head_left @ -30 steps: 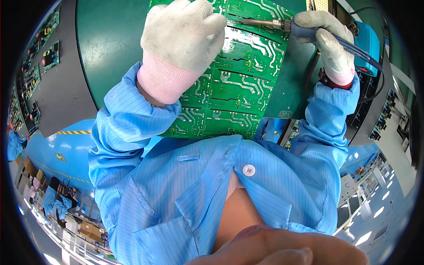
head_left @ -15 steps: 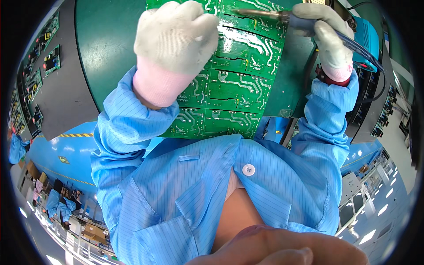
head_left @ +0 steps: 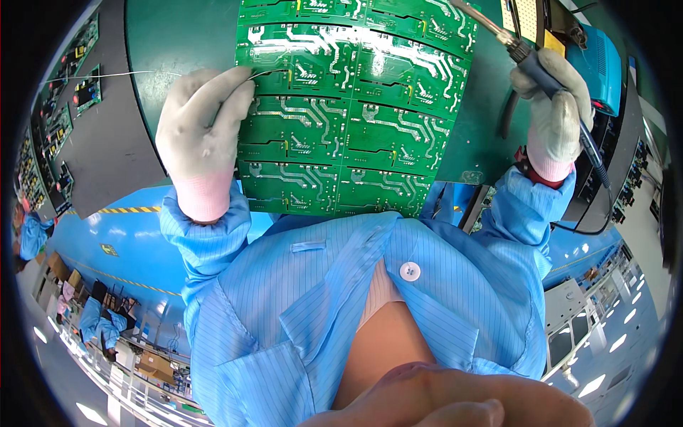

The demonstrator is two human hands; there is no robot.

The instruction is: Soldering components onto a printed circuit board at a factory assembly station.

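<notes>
A green circuit board panel [head_left: 295,135] lies in front of me, its silvery solder tracks facing up. My left hand [head_left: 203,128], in a white glove with a pink cuff, is closed at the panel's left edge. Between its fingertips it pinches thin solder wire [head_left: 146,72]; one end reaches over the panel and the rest trails off left. To the right of the panel, my gloved right hand [head_left: 558,110] grips a soldering iron [head_left: 532,62] by its dark handle. The metal tip points up and left, above the panel's far right corner.
The panel rests on a green mat [head_left: 146,35]. Boards with components [head_left: 87,92] lie on the dark surface at left, with more boards [head_left: 627,178] at far right. A teal box [head_left: 596,67] stands at back right, near a yellow perforated pad [head_left: 525,18]. The iron's cable loops down beside my right arm.
My left hand has moved left and nearer, off the panel's middle, and the wire now shows. My right hand has drawn the iron right and nearer. The panel has shifted slightly.
</notes>
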